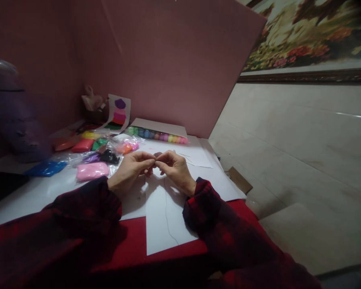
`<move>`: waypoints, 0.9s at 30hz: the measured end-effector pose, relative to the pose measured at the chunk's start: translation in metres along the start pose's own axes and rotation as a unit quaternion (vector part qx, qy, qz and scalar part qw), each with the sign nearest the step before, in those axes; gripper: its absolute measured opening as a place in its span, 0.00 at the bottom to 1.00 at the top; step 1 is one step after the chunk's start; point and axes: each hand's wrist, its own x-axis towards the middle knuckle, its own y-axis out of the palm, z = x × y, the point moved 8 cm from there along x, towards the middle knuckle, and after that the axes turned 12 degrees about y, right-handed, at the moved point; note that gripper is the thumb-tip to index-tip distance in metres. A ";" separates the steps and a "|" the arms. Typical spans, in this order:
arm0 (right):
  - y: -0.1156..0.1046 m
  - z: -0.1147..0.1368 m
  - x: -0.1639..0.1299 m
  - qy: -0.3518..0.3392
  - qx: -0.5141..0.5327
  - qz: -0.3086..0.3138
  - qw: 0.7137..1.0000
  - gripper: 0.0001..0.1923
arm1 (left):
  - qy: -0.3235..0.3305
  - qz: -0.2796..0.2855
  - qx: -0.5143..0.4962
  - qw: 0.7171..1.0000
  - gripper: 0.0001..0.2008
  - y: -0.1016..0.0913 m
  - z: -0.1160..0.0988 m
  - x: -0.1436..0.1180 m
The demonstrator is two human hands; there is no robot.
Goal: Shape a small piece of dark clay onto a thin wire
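My left hand (132,170) and my right hand (174,170) meet over the table with their fingertips pinched together. Between them shows a small dark brownish lump of modelling clay (158,154), mostly covered by the fingers. Beneath the hands lies a white sheet of paper (160,226) with a thin wavy line drawn down it. Left of my left hand are bagged packs of soft clay: a pink pack (92,171), a black pack (109,156) and a blue pack (46,168), with several other colours behind.
A long pack of coloured clay pots (159,135) stands at the back by the pink wall. A card with coloured layers (119,112) leans at the back left, near a purple bottle-like object (17,116). Thin dark sticks (195,163) lie right of the hands. Red cloth (132,241) covers the table's front.
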 end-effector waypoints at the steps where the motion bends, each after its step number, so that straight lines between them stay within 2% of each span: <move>1: -0.001 0.000 0.000 0.001 -0.001 -0.007 1.000 0.10 | 0.004 -0.012 0.004 1.000 0.15 -0.002 0.000 0.000; 6: -0.013 -0.004 0.004 0.016 0.021 -0.065 0.998 0.09 | 0.023 -0.089 0.004 0.996 0.18 -0.015 -0.005 0.001; 9: -0.017 -0.009 0.007 0.028 0.044 -0.085 0.995 0.11 | 0.026 -0.106 -0.002 0.994 0.20 -0.019 -0.008 0.000; 12: -0.015 -0.012 0.009 0.037 0.050 -0.073 0.995 0.13 | 0.015 -0.079 -0.017 0.997 0.22 -0.014 -0.008 -0.001; 16: -0.007 -0.011 0.009 0.033 0.059 -0.025 0.997 0.16 | -0.009 -0.043 -0.024 0.999 0.24 -0.005 -0.005 -0.002; 20: 0.002 -0.007 0.006 0.021 0.054 0.020 0.998 0.14 | 0.001 0.011 0.001 1.000 0.20 0.001 -0.002 -0.002; 27: 0.000 -0.003 0.000 0.015 -0.008 -0.007 1.000 0.12 | -0.003 0.013 0.016 1.000 0.18 0.001 -0.001 -0.002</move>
